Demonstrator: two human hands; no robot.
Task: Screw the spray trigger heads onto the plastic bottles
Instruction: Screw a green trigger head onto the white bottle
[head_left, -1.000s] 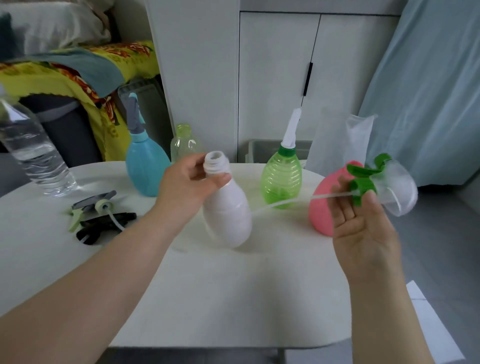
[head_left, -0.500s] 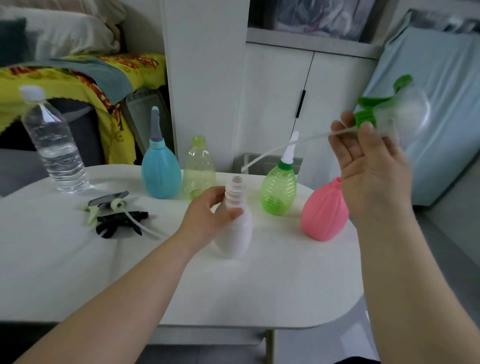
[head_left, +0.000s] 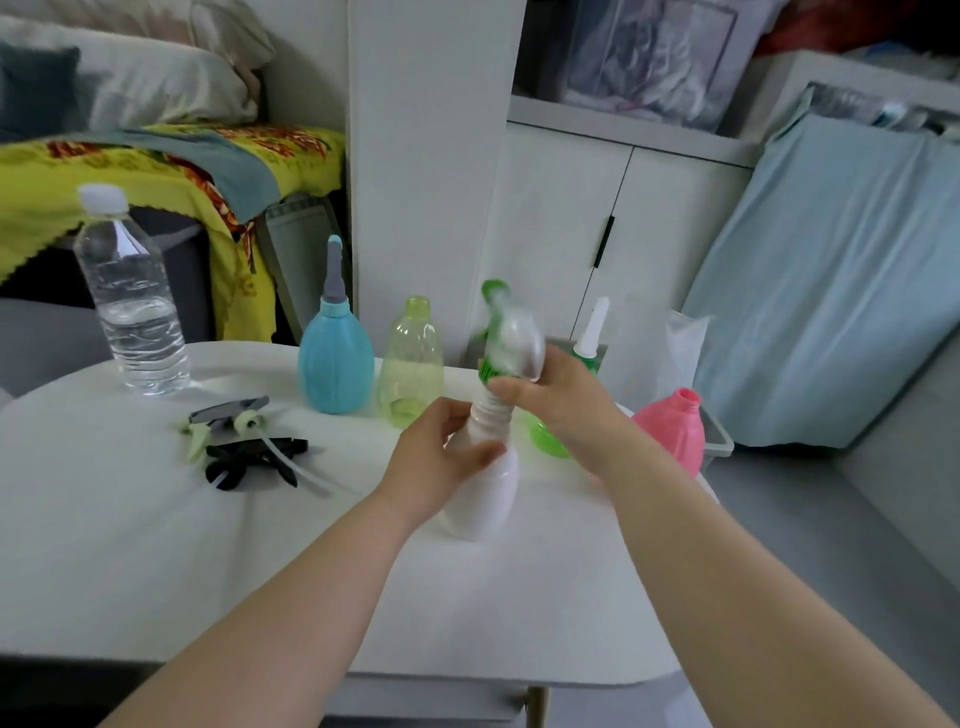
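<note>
A white plastic bottle stands on the white table. My left hand grips its neck and shoulder. My right hand holds a green and clear spray trigger head right on top of the bottle's threaded neck; the image is blurred there and its tube is out of sight. Two loose trigger heads, a pale green one and a black one, lie at the left of the table.
Behind stand a blue bottle with a grey nozzle, an open pale yellow-green bottle, a green bottle with a white nozzle partly hidden by my right hand, an open pink bottle and a clear water bottle.
My right hand came down from high on the right and set the green trigger head over the white bottle's neck. My left hand kept hold of the bottle.
</note>
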